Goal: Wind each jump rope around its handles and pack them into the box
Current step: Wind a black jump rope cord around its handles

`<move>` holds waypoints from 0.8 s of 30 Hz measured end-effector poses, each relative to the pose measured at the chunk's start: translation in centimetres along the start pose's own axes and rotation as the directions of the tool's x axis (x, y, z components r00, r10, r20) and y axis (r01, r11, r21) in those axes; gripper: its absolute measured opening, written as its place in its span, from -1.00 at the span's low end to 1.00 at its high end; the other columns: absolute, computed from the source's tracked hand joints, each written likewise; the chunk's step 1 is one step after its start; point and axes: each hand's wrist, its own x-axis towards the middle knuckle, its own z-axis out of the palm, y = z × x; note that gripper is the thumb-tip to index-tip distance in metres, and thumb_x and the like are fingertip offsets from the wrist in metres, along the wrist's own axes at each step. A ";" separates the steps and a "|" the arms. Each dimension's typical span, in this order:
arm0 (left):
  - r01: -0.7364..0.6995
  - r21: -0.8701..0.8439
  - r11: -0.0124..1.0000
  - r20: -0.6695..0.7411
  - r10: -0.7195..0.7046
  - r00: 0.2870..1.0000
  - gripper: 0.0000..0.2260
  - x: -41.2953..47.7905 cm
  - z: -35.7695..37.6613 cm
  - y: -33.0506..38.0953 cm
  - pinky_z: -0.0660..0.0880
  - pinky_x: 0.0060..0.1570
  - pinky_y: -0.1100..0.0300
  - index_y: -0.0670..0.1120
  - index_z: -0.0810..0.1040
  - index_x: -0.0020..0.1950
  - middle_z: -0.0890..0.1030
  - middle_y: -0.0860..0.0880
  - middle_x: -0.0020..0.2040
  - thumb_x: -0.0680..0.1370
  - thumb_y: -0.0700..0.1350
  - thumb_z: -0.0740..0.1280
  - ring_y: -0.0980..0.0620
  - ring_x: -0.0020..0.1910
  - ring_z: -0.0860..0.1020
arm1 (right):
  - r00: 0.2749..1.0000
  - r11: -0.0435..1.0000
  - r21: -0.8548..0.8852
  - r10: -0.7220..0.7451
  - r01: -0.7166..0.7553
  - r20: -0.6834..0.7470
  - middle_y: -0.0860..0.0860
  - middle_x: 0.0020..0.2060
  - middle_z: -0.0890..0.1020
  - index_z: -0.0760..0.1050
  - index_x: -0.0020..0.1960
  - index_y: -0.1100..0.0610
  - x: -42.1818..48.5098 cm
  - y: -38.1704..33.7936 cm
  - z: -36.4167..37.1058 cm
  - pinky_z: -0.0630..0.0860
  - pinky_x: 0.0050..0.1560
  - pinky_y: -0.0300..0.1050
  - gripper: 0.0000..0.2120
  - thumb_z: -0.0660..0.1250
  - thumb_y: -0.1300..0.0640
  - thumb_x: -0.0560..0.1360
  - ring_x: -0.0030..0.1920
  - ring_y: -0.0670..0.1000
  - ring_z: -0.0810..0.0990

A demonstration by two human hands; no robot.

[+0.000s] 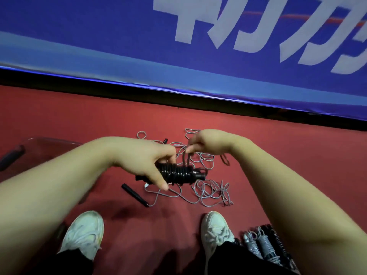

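left hand (143, 161): curled round the black rope bundle (178, 173), thumb on the near side, fingers over the top. The bundle is held above the floor, about mid-frame.
right hand (210, 144): fingertips pinched together on a dark rope strand (185, 159) that's led down to the bundle. It's a bit blurry tbh.
loose grey ropes (208, 190): left tangled on the red floor (278, 155), under the hands.
loose black handle (135, 194): laid flat on the floor, grey rope attached at its near end.
clear box (45, 143): seen at far left. Something dark is inside, can't be made out.
wound grey and black bundles (264, 245): laid side by side, just beside the right sneaker (216, 229).
blue banner (99, 36): white lettering, stretched along the back.
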 end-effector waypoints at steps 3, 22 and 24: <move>0.225 0.288 0.931 -0.072 -0.214 0.974 -0.58 1.8 1.3 -0.7 0.37 -0.14 0.19 0.00 0.36 0.06 0.50 0.03 -0.07 0.38 0.06 0.51 0.04 -0.11 0.45 | 0.997 0.976 -0.209 0.046 -0.058 -0.059 0.10 -0.03 0.64 0.59 0.08 0.13 0.8 -2.3 -0.7 0.43 -0.09 -0.11 -0.66 0.21 -0.10 0.57 0.01 0.12 0.56; -0.216 -0.567 0.795 -0.666 -0.288 0.687 -0.50 3.2 -0.6 -2.8 0.53 -0.05 0.09 0.19 0.46 0.25 0.63 -0.01 0.06 0.43 -0.24 0.47 0.02 -0.13 0.59 | 0.938 0.819 0.572 0.166 0.041 -0.305 0.03 -0.36 0.46 0.52 -0.06 0.21 -1.6 -3.4 0.7 0.36 -0.30 -0.12 -0.77 0.15 0.13 0.62 -0.37 0.01 0.40; -0.294 -0.619 0.729 -0.659 -0.277 0.699 -0.54 3.0 -0.7 -2.2 0.49 -0.20 0.18 0.21 0.48 0.16 0.63 0.00 -0.04 0.44 -0.27 0.44 0.08 -0.26 0.56 | 0.959 0.720 0.689 0.125 0.088 -0.253 -0.04 -0.40 0.41 0.48 -0.12 0.13 -1.7 -2.6 1.5 0.35 -0.28 -0.17 -0.77 0.11 0.15 0.63 -0.39 -0.05 0.38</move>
